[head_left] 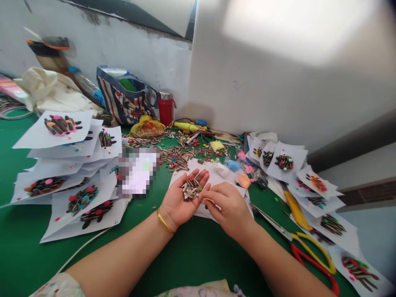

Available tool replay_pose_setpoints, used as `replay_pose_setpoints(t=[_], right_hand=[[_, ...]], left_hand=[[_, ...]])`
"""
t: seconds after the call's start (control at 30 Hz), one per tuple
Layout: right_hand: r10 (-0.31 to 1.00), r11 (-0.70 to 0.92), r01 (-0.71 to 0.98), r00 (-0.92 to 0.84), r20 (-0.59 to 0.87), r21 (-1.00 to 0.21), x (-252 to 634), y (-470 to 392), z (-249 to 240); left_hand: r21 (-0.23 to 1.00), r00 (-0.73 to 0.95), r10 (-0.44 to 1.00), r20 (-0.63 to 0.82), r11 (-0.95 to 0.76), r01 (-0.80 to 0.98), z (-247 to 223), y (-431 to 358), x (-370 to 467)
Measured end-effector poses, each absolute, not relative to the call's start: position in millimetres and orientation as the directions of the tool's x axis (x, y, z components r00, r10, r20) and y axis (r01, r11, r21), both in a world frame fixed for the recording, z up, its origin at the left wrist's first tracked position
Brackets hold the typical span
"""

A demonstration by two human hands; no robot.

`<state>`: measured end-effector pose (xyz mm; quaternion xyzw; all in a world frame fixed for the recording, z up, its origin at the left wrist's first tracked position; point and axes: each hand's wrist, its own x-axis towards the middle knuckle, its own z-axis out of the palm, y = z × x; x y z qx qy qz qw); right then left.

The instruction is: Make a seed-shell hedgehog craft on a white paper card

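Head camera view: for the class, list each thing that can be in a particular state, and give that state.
Left hand: palm up, cupped
Seeds in its palm: loose, heaped
Right hand: fingers bent; grip unclear
Scissors: lying down, unheld
Red flask: upright, lid on
Striped bag: standing, top open
Clear bottle: tilted

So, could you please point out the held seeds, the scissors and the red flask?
Held seeds [189, 191], head view: the handful's middle.
Scissors [290, 236], head view: pivot.
Red flask [166, 111], head view: red body.
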<state>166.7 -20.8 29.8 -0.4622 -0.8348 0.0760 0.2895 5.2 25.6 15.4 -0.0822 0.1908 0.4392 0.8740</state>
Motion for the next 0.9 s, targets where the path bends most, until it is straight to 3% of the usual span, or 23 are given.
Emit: replay_pose_setpoints(t=[0.9], right_hand=[[0.818,0.556,0.731,-0.398,0.415,-0.395,141.7,-8.8,34.0]], left_hand=[[0.098,0.646,0.687,-0.334,0.706,-0.701,3.5,23.8,8.3]])
